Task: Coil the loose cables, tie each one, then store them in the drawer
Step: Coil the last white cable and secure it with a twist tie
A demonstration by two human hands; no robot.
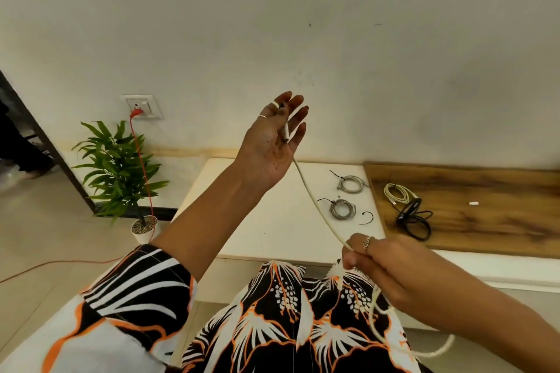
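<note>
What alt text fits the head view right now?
A person stretches a white cable between a raised left hand and a lower right hand. Behind, two tied grey coils lie on a white table.

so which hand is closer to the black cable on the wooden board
Right. The right hand pinches the white cable just below and left of the black cable; the left hand is raised farther off, up and to the left, holding the white cable's plug end.
</note>
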